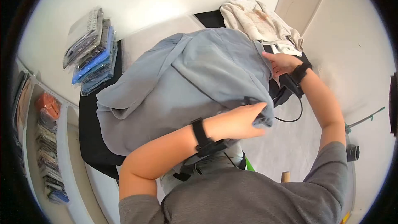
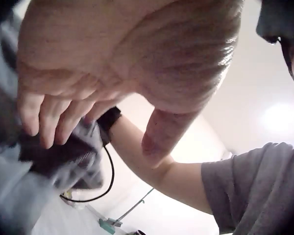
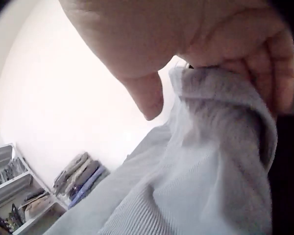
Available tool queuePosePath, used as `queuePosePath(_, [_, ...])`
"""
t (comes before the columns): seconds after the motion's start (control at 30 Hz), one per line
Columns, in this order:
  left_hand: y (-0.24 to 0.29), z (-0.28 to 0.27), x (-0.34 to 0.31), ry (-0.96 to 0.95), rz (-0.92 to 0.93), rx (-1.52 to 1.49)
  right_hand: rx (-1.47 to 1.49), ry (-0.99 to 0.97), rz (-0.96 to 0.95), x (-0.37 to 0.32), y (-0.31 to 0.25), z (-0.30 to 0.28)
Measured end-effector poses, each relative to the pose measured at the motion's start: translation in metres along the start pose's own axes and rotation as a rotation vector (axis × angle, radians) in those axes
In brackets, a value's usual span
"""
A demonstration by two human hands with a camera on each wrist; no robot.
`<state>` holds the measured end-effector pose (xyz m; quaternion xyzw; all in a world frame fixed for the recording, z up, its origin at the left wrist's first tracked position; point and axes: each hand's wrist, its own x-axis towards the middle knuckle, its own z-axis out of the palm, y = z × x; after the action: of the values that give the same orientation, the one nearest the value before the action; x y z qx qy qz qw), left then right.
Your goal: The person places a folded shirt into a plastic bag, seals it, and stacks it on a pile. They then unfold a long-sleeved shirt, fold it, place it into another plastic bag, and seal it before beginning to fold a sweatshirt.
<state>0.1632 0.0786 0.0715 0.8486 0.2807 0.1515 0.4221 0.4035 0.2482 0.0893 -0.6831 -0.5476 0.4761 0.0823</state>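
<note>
A large blue-grey garment (image 1: pixel 215 66) lies spread and rumpled over the black-covered table, with loose folds and a dark line across its middle. My left hand (image 1: pixel 238 121) reaches across its near right corner, where the cloth bunches. In the left wrist view the left hand's fingers (image 2: pixel 63 115) hang loosely bent beside the cloth, the thumb standing apart. At the garment's far right edge is my right hand (image 1: pixel 284 63). The right wrist view shows the right fingers (image 3: pixel 279 73) at the folded edge, partly hidden behind it, while the thumb (image 3: pixel 149 98) points away from the cloth.
Bagged folded clothes (image 1: pixel 93 52) are stacked at the table's back left. A cream patterned garment (image 1: pixel 261 20) lies at the back right, and clear plastic (image 1: pixel 161 31) lies behind the blue-grey one. Shelves (image 1: pixel 68 141) of packed clothes stand left. A black cable (image 1: pixel 300 110) loops near my right wrist.
</note>
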Motion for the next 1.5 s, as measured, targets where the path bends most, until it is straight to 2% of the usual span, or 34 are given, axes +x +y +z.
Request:
queuePosePath(0.07, [-0.009, -0.013, -0.028, 0.117, 0.111, 0.181, -0.063, 0.018, -0.016, -0.002, 0.003, 0.017])
queuePosePath(0.13, [-0.015, -0.041, -0.067, 0.228, 0.025, 0.307, -0.288, 0.207, -0.280, -0.001, 0.000, 0.029])
queuePosePath(0.2, [-0.031, -0.069, -0.110, 0.399, -0.081, 0.303, -0.030, 0.282, -0.472, 0.014, -0.004, 0.028])
queuePosePath(0.27, [-0.040, -0.104, -0.150, 0.511, -0.354, 0.428, 0.019, 0.320, -0.722, 0.003, -0.028, 0.017])
queuePosePath(0.33, [-0.061, -0.134, -0.192, 0.549, -0.526, 0.457, -0.139, 0.513, -0.934, 0.008, -0.050, -0.014])
queuePosePath(0.4, [-0.069, -0.155, -0.222, 0.490, -0.588, 0.478, 0.016, 0.435, -0.944, 0.009, -0.072, -0.053])
queuePosePath(0.47, [-0.080, -0.171, -0.247, 0.436, -0.636, 0.501, -0.053, 0.536, -0.964, 0.001, -0.086, -0.078])
queuePosePath(0.53, [-0.103, -0.176, -0.264, 0.367, -0.698, 0.605, -0.079, 0.543, -0.992, 0.018, -0.080, -0.104])
queuePosePath(0.6, [-0.115, -0.170, -0.271, 0.383, -0.718, 0.513, -0.331, 0.631, -0.676, 0.041, -0.066, -0.123])
queuePosePath(0.67, [-0.122, -0.164, -0.276, 0.398, -0.735, 0.417, -0.818, 0.655, -0.651, 0.094, -0.030, -0.150])
queuePosePath(0.7, [-0.124, -0.162, -0.277, 0.409, -0.735, 0.413, -0.824, 0.654, -0.657, 0.108, -0.037, -0.147])
queuePosePath(0.77, [-0.125, -0.157, -0.277, 0.459, -0.705, 0.403, -0.854, 0.577, -0.250, 0.128, -0.054, -0.145])
queuePosePath(0.8, [-0.125, -0.156, -0.277, 0.465, -0.706, 0.402, -0.744, 0.615, -0.492, 0.070, -0.094, -0.079])
queuePosePath(0.83, [-0.126, -0.156, -0.277, 0.479, -0.676, 0.415, -0.726, 0.638, -0.717, 0.076, -0.110, -0.058])
queuePosePath(0.93, [-0.134, -0.153, -0.281, 0.550, -0.609, 0.488, -0.905, 0.336, -0.988, 0.067, -0.189, 0.027])
queuePosePath(0.97, [-0.136, -0.155, -0.282, 0.561, -0.599, 0.513, -1.002, 0.247, -1.069, 0.083, -0.213, 0.056])
queuePosePath(1.0, [-0.136, -0.155, -0.283, 0.573, -0.592, 0.539, -0.963, 0.197, -1.098, 0.103, -0.229, 0.083])
queuePosePath(1.03, [-0.133, -0.154, -0.284, 0.580, -0.601, 0.541, -1.000, 0.152, -0.977, 0.105, -0.242, 0.093])
queuePosePath(1.1, [-0.123, -0.153, -0.285, 0.621, -0.582, 0.436, -0.932, 0.065, -1.055, 0.121, -0.271, 0.176])
queuePosePath(1.2, [-0.116, -0.152, -0.293, 0.668, -0.590, 0.387, -0.870, 0.005, -1.042, 0.133, -0.285, 0.237])
queuePosePath(1.27, [-0.118, -0.153, -0.298, 0.673, -0.575, 0.459, -0.977, -0.011, -1.013, 0.145, -0.288, 0.252])
queuePosePath(1.33, [-0.123, -0.157, -0.302, 0.691, -0.497, 0.475, -1.000, -0.070, -1.092, 0.161, -0.291, 0.249])
queuePosePath(1.37, [-0.126, -0.162, -0.306, 0.692, -0.508, 0.469, -0.806, -0.109, -1.148, 0.156, -0.289, 0.237])
queuePosePath(1.4, [-0.130, -0.167, -0.308, 0.742, -0.495, 0.425, -0.752, -0.133, -1.153, 0.154, -0.296, 0.222])
queuePosePath(1.43, [-0.135, -0.173, -0.309, 0.794, -0.479, 0.378, -0.663, -0.073, -1.119, 0.129, -0.300, 0.201])
queuePosePath(1.5, [-0.137, -0.188, -0.306, 0.942, -0.429, 0.495, -0.395, -0.069, -1.049, 0.128, -0.306, 0.158])
